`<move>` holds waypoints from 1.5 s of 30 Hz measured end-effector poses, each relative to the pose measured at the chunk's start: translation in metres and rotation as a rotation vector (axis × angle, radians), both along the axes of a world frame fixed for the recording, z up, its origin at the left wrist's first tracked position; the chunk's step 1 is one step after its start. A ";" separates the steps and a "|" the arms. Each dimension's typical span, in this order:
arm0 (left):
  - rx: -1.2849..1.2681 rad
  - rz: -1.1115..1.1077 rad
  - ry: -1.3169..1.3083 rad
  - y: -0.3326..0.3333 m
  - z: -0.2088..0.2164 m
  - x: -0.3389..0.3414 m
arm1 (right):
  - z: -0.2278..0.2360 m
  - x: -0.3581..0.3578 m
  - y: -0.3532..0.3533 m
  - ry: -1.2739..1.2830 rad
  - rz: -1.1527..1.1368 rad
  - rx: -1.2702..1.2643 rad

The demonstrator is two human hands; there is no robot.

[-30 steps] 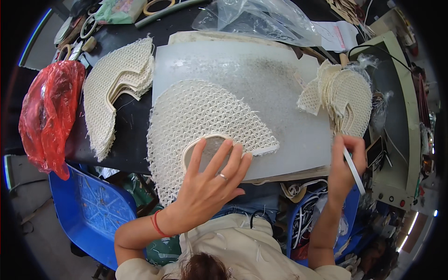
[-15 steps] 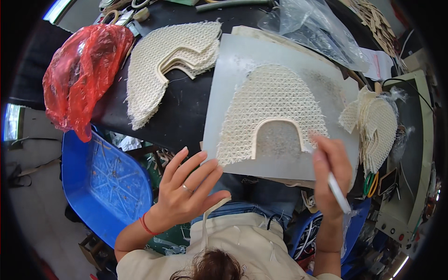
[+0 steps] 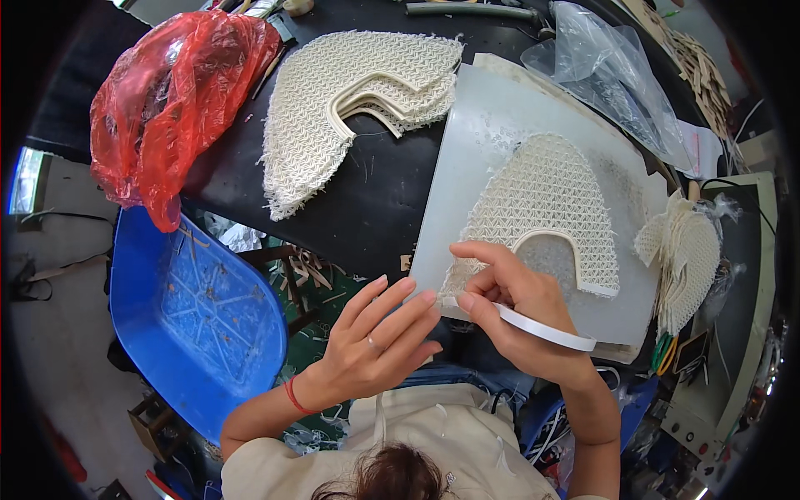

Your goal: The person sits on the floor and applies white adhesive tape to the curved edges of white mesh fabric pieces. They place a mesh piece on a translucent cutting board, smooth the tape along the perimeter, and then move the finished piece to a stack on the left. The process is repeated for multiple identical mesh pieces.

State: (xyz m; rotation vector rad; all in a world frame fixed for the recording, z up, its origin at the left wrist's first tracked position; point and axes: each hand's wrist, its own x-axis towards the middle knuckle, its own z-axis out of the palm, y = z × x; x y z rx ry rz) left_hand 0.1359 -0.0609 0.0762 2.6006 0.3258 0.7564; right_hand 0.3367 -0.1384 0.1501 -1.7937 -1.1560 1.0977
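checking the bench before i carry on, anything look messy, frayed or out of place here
The cream mesh shoe-upper piece on the grey cutting mat has frayed threads along its lower left edge, where the right hand pinches it. Offcut strips litter the floor beside the blue plastic bin. Nothing else stands out.

Red plastic bag (image 3: pixel 171 100): bulging, crumpled, glossy, on dark bench edge, far up-left of left hand's fingers (image 3: pixel 392 304).

Clear plastic bag (image 3: pixel 612 75): crumpled, translucent, well above right hand's fingers (image 3: pixel 479 279), beyond grey board's far corner.

Small dark tag (image 3: pixel 690 352): rectangular, pale edge, right of right-hand fingers, past bench edge; face too small to tell.

No screens or signs seen.
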 end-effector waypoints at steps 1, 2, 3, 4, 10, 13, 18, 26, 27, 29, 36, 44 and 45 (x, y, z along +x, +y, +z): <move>0.028 -0.021 0.039 -0.002 0.002 0.001 | 0.000 -0.002 0.000 -0.012 -0.010 -0.002; 0.055 -0.043 0.077 -0.004 0.006 0.002 | 0.000 -0.003 0.000 -0.025 -0.020 -0.005; 0.083 -0.067 0.115 -0.005 0.008 0.004 | -0.001 -0.004 0.000 -0.038 -0.032 -0.008; 0.094 -0.068 0.186 -0.007 0.005 0.006 | 0.000 -0.004 -0.001 -0.066 -0.065 -0.001; 0.199 -0.103 0.250 -0.006 0.010 0.005 | 0.005 0.029 -0.019 -0.209 -0.033 0.040; 0.225 -0.098 0.262 -0.005 0.012 0.008 | 0.005 0.031 -0.021 -0.300 -0.031 0.049; 0.247 -0.037 0.204 -0.012 0.006 0.018 | -0.015 0.014 -0.026 -0.711 -0.031 0.184; 0.308 -0.008 0.159 -0.014 0.004 0.025 | -0.023 0.031 -0.046 -0.789 -0.569 0.154; 0.305 0.007 0.152 -0.013 0.003 0.024 | -0.010 0.040 -0.049 -0.738 -0.647 0.147; 0.303 0.017 0.135 -0.012 0.004 0.026 | -0.001 0.048 -0.050 -0.819 -0.633 0.192; -0.148 -0.073 0.195 0.005 0.046 0.028 | -0.031 0.063 -0.026 -1.041 -0.432 0.227; 0.186 0.469 0.062 0.192 0.015 0.071 | 0.046 0.165 -0.196 -0.796 -1.353 0.512; 0.243 0.543 0.086 0.210 -0.005 0.077 | 0.041 0.195 -0.231 -0.815 -1.322 0.449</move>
